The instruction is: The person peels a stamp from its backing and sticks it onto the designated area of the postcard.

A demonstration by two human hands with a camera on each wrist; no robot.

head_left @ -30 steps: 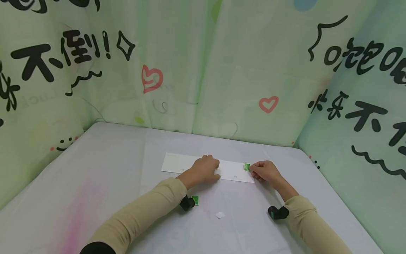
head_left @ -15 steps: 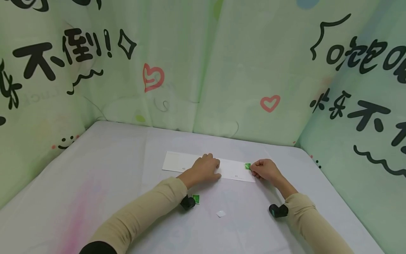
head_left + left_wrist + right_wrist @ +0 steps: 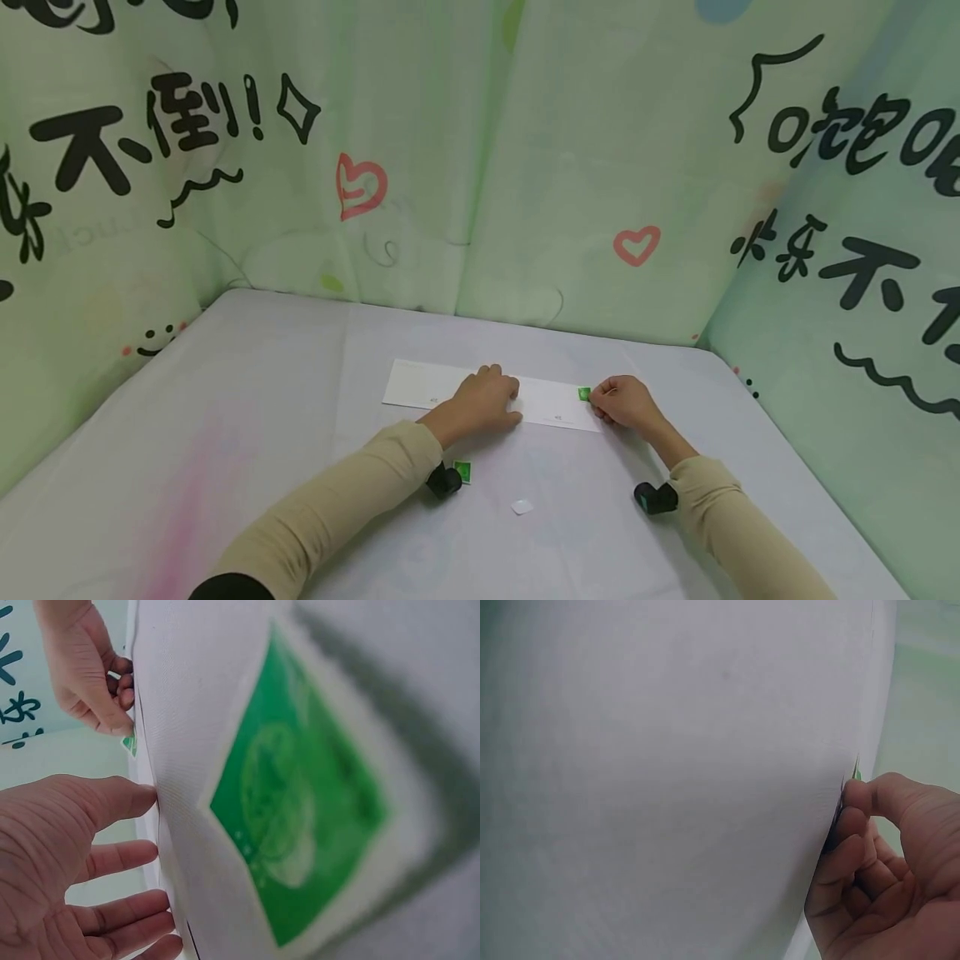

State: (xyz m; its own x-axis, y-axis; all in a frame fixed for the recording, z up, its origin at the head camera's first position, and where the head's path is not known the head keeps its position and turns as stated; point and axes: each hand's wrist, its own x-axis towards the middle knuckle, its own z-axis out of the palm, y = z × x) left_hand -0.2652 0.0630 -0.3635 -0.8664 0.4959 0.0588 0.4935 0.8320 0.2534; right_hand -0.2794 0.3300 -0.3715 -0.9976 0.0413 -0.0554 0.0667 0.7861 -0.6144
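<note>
A long white paper strip (image 3: 423, 383), like an unfolded card, lies on the table. My left hand (image 3: 483, 402) rests across its middle with fingers spread; in the left wrist view its fingertips press at the paper. Over the strip's right end, my right hand (image 3: 626, 402) pinches a small green sticker (image 3: 583, 394) with a white border between thumb and index finger. The right wrist view shows the sticker's edge (image 3: 857, 771) standing up from the pinch. A second green sticker (image 3: 296, 795) with a pale round print lies below my left wrist.
A small white paper square (image 3: 521, 507) lies nearer the front of the white table (image 3: 300, 350). Black wrist cameras sit under both sleeves. A pale green curtain (image 3: 420, 167) with hearts and lettering surrounds the table on the back and sides.
The right hand shifts the pinched sticker very slightly, its visible face now tilted a little differently over the strip's end. The left hand stays in place on the paper.
</note>
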